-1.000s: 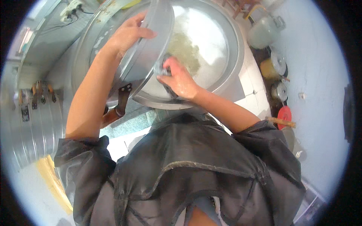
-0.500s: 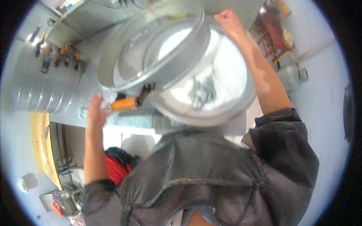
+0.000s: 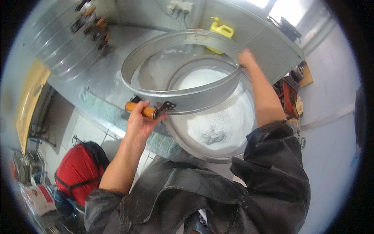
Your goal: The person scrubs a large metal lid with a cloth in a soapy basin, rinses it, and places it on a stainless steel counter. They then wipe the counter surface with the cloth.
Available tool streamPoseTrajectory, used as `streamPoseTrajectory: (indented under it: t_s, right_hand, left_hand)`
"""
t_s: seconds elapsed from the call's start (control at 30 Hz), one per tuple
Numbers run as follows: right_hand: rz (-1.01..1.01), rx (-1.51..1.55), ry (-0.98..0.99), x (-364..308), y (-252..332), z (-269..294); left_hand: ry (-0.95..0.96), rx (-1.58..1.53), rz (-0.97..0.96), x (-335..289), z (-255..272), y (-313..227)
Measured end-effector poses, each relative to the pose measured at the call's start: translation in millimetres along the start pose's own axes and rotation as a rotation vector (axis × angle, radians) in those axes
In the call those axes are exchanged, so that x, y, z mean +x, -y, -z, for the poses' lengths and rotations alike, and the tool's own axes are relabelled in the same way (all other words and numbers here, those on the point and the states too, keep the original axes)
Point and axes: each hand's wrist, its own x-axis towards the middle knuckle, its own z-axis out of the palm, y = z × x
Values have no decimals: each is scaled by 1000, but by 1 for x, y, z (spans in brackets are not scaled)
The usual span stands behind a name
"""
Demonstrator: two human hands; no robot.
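Note:
A large round metal sieve (image 3: 183,100) with an orange-brown wooden handle (image 3: 149,112) is held tilted over a wide round metal pan (image 3: 224,159). My left hand (image 3: 139,124) is closed round the handle on the near side. With my right hand (image 3: 247,59) I grip the sieve's rim at the far right; a dark handle is not visible there. White powder (image 3: 230,126) lies spread in the pan, with a thinner grey patch near the front. Part of the pan is seen through the sieve's ring.
A yellow jug (image 3: 221,31) stands behind the sieve against the wall, below sockets with plugs (image 3: 180,8). A greenish cloth (image 3: 97,104) lies along the bench's front edge. Ribbed clear drum-like container (image 3: 62,46) stands at left. A red and black bag (image 3: 80,171) sits low left.
The sieve has swung down from a steeper tilt to a flatter one. My left hand has come from beyond the handle's end to wrap round it. The view has shifted too.

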Motion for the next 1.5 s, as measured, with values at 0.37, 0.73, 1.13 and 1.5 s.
streamPoseTrajectory:
  t_s: [0.37,0.73,1.13,1.5]
  right_hand:
    - [62,185,-67,-97,7,7]
    - [-118,988,-215,-177,19,-45]
    - [-191,692,-488,-207,32,-65]
    - [-272,1229,-694,-336,16,-19]
  left_hand:
    - [183,45,-167,-36,81,-33]
    - [475,355,-603,-80,94,-95]
    - [526,365,-538,-70,119,-101]
    - [579,646,-633,-107,90,-122]
